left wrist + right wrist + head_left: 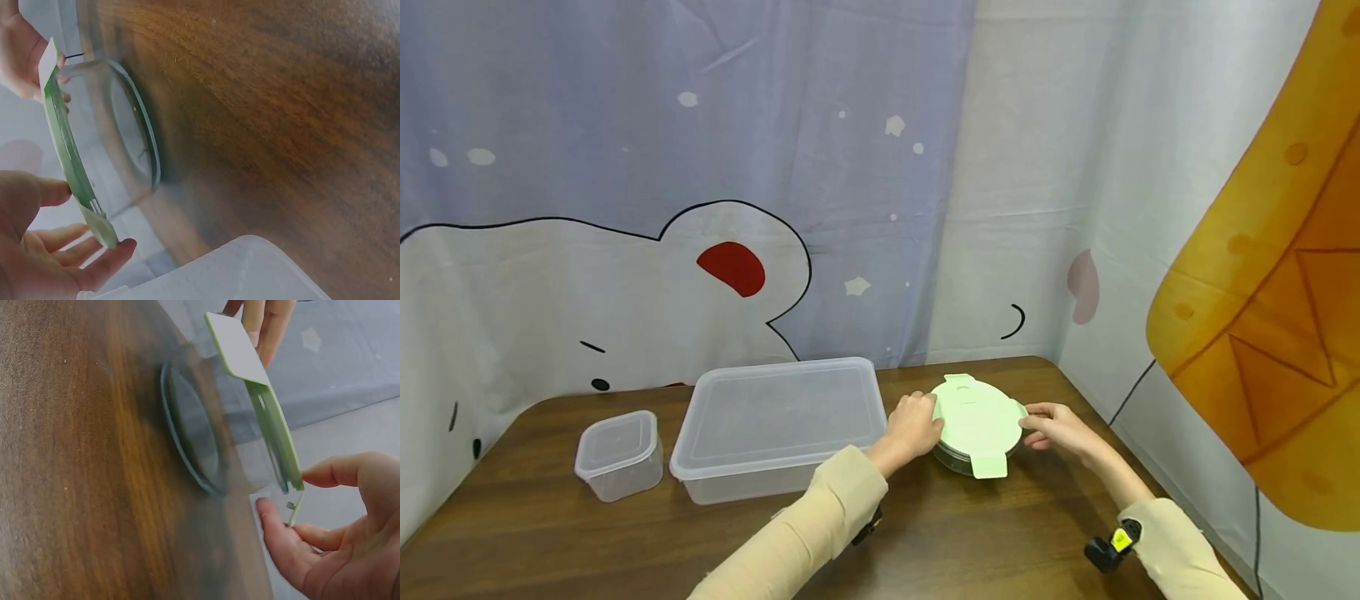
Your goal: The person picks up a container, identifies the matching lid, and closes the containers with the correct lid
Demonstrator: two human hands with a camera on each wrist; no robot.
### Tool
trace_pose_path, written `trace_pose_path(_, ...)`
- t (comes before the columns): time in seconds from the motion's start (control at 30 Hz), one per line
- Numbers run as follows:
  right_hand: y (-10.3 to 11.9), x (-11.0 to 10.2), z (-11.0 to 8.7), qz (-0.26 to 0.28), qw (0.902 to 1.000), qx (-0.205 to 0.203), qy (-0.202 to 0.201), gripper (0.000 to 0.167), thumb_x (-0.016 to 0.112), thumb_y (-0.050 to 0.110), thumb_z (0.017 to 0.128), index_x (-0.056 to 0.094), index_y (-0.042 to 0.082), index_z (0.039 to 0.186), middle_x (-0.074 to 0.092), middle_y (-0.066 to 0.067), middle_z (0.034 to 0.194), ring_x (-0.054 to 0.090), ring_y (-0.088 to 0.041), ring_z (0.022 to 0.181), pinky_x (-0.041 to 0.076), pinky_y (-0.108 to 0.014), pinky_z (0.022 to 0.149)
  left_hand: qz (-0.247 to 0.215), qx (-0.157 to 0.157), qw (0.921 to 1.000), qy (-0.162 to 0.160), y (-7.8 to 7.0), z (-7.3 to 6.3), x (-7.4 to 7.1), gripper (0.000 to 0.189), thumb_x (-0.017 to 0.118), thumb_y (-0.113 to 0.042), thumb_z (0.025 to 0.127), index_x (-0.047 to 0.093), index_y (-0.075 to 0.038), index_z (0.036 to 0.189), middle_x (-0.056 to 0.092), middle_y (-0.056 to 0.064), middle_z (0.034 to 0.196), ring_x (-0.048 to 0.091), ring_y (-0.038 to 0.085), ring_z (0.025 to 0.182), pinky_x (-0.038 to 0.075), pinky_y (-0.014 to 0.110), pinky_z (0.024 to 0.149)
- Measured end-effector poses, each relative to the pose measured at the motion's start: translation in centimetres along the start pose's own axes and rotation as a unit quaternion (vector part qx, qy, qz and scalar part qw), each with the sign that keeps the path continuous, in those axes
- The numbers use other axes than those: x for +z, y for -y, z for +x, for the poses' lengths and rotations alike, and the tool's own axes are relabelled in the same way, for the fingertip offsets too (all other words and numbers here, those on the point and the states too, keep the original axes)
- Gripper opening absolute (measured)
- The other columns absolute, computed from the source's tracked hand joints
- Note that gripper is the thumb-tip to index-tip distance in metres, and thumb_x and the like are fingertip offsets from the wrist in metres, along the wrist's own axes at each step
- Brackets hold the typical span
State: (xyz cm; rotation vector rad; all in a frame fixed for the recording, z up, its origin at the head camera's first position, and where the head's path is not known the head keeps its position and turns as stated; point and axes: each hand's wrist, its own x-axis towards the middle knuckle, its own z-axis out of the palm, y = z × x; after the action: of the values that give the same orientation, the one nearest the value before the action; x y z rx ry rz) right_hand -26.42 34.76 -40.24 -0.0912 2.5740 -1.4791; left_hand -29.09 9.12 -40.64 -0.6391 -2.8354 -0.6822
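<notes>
"First item, from where you stand?"

"One glass bowl (953, 462), upright on the brown wooden table (925, 542), toward the right; one green lid (977, 417) over its mouth, side flaps sticking out."

"Hands?"

"Two. Left hand (913, 429): narrow pinch at the lid's left edge, thumb on the rim, fingers at the flap. Right hand (1060, 429): narrow pinch opposite, thumb on the edge, fingertips at the right flap."

"Remaining stock?"

"One large clear container (782, 417), lidded, left of the bowl; one small clear container (621, 458), lidded, farther left. Behind: one printed curtain (850, 167)."
</notes>
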Motion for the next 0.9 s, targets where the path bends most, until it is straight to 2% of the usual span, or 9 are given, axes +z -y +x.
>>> trace_pose_path(0.13,0.2,-0.3,-0.2,-0.026,0.9997,0.004,-0.001,0.06,0.051,0.019,0.097,0.03,-0.023,0.135,0.049,-0.039,0.126,0.066,-0.035,0.098,0.059,-0.036,0.08,-0.016,-0.01,0.9995,-0.026,0.2,0.0,0.0,0.037,0.063,-0.016,0.089,0.062,0.004,0.12,0.066,0.018,0.111,0.062,0.035,0.102,0.052,0.042,0.088)
trace_pose_path(0.27,0.2,-0.1,0.1,-0.018,0.9998,-0.002,-0.009,0.061,0.05,0.019,0.098,0.027,-0.022,0.138,0.038,-0.041,0.137,0.056,-0.044,0.116,0.056,-0.04,0.089,-0.042,-0.036,0.9975,-0.044,0.1,0.0,-0.3,0.036,0.065,-0.014,0.087,0.062,0.008,0.115,0.066,0.023,0.107,0.064,0.039,0.097,0.054,0.044,0.085)
trace_pose_path(0.33,0.3,0.1,0.3,-0.008,0.9998,-0.006,-0.016,0.059,0.05,0.016,0.098,0.027,-0.022,0.138,0.035,-0.041,0.14,0.057,-0.041,0.116,0.055,-0.039,0.091,-0.054,-0.044,0.9968,-0.039,-0.1,0.1,-0.5,0.029,0.065,-0.011,0.087,0.063,0.008,0.108,0.065,0.023,0.101,0.065,0.04,0.093,0.055,0.045,0.079)
trace_pose_path(0.47,0.6,0.4,0.4,-0.007,0.9991,-0.011,-0.041,0.054,0.053,0.013,0.097,0.036,-0.022,0.134,0.041,-0.04,0.137,0.064,-0.025,0.103,0.057,-0.036,0.087,-0.067,-0.054,0.9959,-0.026,-0.6,0.3,-0.8,0.006,0.061,-0.003,0.083,0.061,0.002,0.082,0.064,0.019,0.085,0.065,0.034,0.078,0.053,0.04,0.062)
trace_pose_path(0.6,0.8,0.4,0.5,-0.024,0.9981,-0.015,-0.055,0.053,0.055,0.015,0.096,0.041,-0.021,0.132,0.045,-0.039,0.135,0.066,-0.021,0.099,0.058,-0.034,0.084,-0.064,-0.064,0.9957,-0.022,-0.8,0.5,-1.1,0.021,0.058,0.0,0.08,0.046,-0.007,0.063,0.06,0.013,0.072,0.054,0.022,0.062,0.043,0.033,0.051)
trace_pose_path(0.73,0.8,0.4,0.7,-0.029,0.9979,-0.017,-0.055,0.053,0.055,0.016,0.097,0.041,-0.02,0.132,0.046,-0.039,0.134,0.065,-0.026,0.102,0.058,-0.034,0.083,-0.064,-0.068,0.9955,-0.017,-0.7,0.5,-1.3,0.029,0.057,0.0,0.079,0.039,-0.011,0.058,0.055,0.009,0.069,0.046,0.02,0.06,0.04,0.032,0.05)
trace_pose_path(0.9,0.7,0.6,0.4,-0.022,0.9982,-0.021,-0.052,0.052,0.055,0.014,0.096,0.041,-0.021,0.132,0.048,-0.039,0.131,0.065,-0.029,0.104,0.058,-0.034,0.083,-0.069,-0.066,0.9953,-0.013,-0.6,0.6,-1.3,0.028,0.056,0.0,0.079,0.04,-0.01,0.059,0.056,0.009,0.069,0.046,0.02,0.06,0.04,0.031,0.05)
